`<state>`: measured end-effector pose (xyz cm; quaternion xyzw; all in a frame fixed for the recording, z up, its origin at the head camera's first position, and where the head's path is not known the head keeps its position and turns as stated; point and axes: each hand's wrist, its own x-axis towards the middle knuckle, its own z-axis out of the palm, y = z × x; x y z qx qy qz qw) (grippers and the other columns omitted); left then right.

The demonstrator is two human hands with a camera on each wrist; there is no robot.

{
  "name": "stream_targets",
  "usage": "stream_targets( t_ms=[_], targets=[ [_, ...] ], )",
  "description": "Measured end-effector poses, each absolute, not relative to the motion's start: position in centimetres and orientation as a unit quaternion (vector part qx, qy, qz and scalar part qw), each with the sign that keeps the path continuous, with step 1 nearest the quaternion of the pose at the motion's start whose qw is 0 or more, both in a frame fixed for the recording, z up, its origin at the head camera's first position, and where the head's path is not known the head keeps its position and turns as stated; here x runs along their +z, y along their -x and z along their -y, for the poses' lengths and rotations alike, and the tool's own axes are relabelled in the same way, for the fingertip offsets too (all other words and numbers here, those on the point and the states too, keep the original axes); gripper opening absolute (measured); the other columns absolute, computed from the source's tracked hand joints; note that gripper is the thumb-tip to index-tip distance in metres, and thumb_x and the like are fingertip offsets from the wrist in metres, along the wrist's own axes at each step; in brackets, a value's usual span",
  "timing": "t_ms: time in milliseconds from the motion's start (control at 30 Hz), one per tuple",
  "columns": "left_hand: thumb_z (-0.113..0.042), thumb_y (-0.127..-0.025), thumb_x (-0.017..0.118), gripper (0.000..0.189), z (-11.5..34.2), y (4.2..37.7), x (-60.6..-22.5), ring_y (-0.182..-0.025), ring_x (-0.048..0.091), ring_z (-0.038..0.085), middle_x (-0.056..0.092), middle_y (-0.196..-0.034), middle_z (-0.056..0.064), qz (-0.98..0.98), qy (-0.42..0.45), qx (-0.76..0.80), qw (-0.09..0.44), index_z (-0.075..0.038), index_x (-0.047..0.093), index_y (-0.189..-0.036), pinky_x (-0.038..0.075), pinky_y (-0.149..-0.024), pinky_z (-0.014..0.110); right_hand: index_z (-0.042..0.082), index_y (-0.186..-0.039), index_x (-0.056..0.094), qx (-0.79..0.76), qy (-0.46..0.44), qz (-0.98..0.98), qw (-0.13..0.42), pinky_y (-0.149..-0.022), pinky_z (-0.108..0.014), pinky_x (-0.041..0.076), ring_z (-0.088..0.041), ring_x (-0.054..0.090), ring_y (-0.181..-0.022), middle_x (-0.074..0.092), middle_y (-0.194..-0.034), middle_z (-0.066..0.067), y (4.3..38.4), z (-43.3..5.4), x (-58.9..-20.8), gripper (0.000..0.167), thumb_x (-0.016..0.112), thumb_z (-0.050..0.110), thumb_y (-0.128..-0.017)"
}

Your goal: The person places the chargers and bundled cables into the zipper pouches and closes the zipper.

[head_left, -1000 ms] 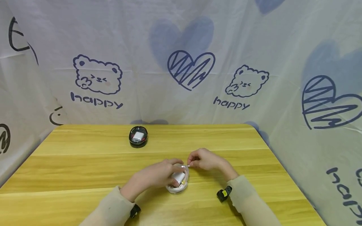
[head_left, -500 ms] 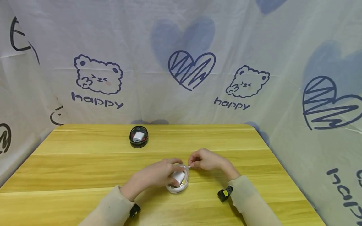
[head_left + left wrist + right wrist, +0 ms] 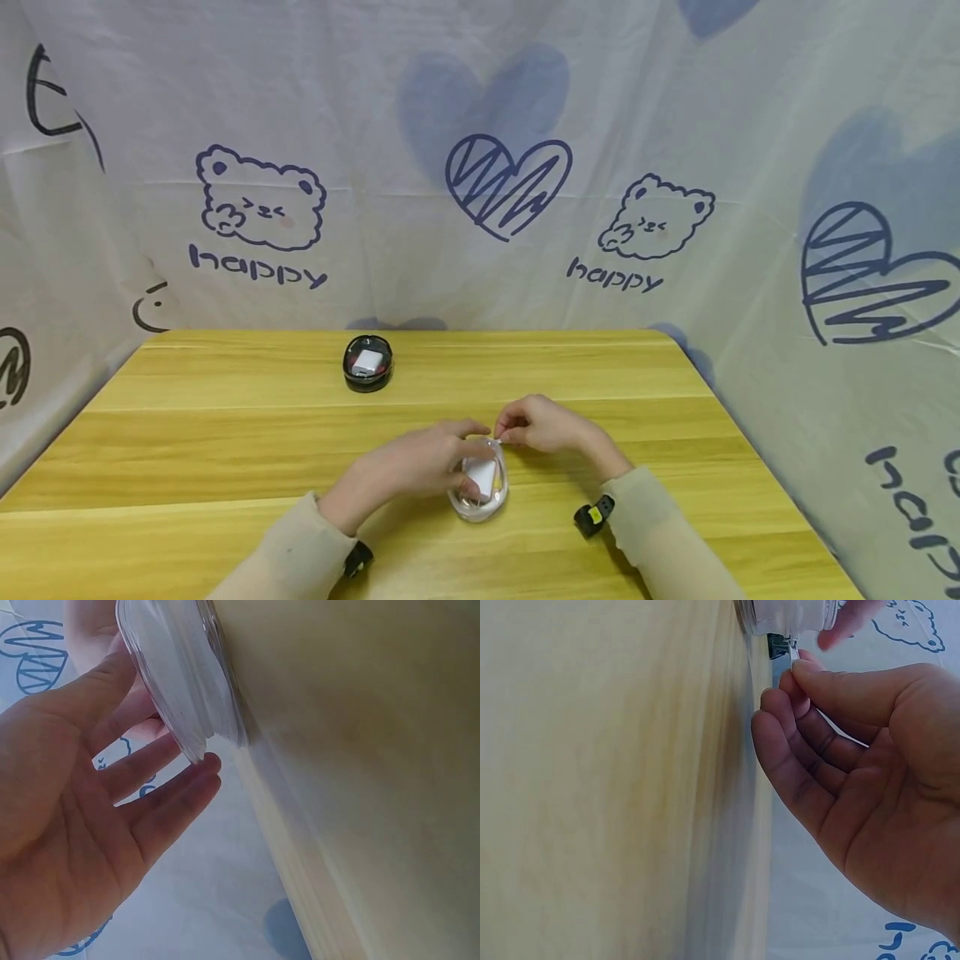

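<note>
A small clear, white-edged oval zip case (image 3: 478,512) rests on the table, with a white block like a charger plug (image 3: 481,477) showing inside. My left hand (image 3: 427,458) holds it, thumb on the near side and fingers over the top; in the left wrist view the thumb and forefinger lie along the case (image 3: 169,667) while other fingers stay spread. At the case's far right edge, my right hand (image 3: 546,423) pinches a small metal zipper pull (image 3: 794,651) between thumb and forefinger. Whether the zip is open cannot be made out.
A black-rimmed oval case (image 3: 367,381) with another white block inside stands farther back, left of centre. The wooden table (image 3: 225,450) ends at a hanging cloth (image 3: 390,250) printed with bears and hearts. Black bands circle both wrists.
The oval case has shifted slightly right and toward me, turning a little under the left hand. My right hand has edged slightly left, still pinching the zipper pull. The black-rimmed case stays put.
</note>
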<state>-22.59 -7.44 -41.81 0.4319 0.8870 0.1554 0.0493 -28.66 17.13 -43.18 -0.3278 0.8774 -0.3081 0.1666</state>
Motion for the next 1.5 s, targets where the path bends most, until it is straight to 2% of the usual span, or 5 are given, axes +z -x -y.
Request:
stream_targets(
  t_ms=[500,900,1233,1367,1500],
  targets=[
    [-0.034,-0.089,0.082,0.056,7.0,22.0,-41.8,-0.126,0.062,0.031,0.056,-0.149,0.015,-0.897,-0.411,0.155,0.059,-0.012,0.068,-0.139,0.056,-0.103,0.039,0.012,-0.095,0.073,-0.298,0.335,-0.875,0.18,-0.065,-0.022,0.046,-0.008,0.054,-0.072,0.067,-0.085,0.002,28.6,-17.5,-43.0,0.013,0.064,0.006,-0.103],
    [-0.035,-0.089,0.082,0.054,7.0,22.0,-41.8,-0.126,0.061,0.033,0.056,-0.149,0.014,-0.899,-0.407,0.154,0.055,-0.014,0.07,-0.137,0.054,-0.105,0.042,0.01,-0.095,0.073,-0.31,0.336,-0.861,0.221,-0.064,-0.022,0.047,-0.01,0.056,-0.071,0.068,-0.083,-0.004,28.5,-18.0,-42.8,0.012,0.065,0.007,-0.102],
    [-0.046,-0.088,0.08,0.06,7.3,22.1,-41.9,-0.116,0.064,0.026,0.058,-0.142,0.012,-0.906,-0.391,0.154,0.055,-0.018,0.068,-0.139,0.058,-0.095,0.041,0.013,-0.095,0.075,-0.302,0.338,-0.877,0.161,-0.068,-0.023,0.047,-0.007,0.055,-0.075,0.069,-0.086,0.004,28.3,-17.0,-43.1,0.013,0.065,0.008,-0.102],
    [-0.048,-0.087,0.08,0.06,7.2,22.1,-41.7,-0.125,0.061,0.031,0.053,-0.149,0.015,-0.906,-0.392,0.151,0.056,-0.022,0.068,-0.14,0.057,-0.099,0.046,0.013,-0.096,0.075,-0.301,0.341,-0.878,0.152,-0.071,-0.024,0.048,-0.008,0.056,-0.078,0.07,-0.089,0.005,28.3,-16.6,-43.2,0.013,0.065,0.008,-0.102],
    [-0.044,-0.089,0.08,0.056,7.1,22.0,-41.7,-0.131,0.058,0.033,0.053,-0.151,0.016,-0.895,-0.417,0.152,0.054,-0.02,0.069,-0.139,0.054,-0.105,0.047,0.012,-0.097,0.075,-0.301,0.346,-0.876,0.15,-0.072,-0.023,0.049,-0.007,0.056,-0.079,0.07,-0.089,0.006,28.4,-16.8,-43.2,0.012,0.065,0.007,-0.102]
  ],
)
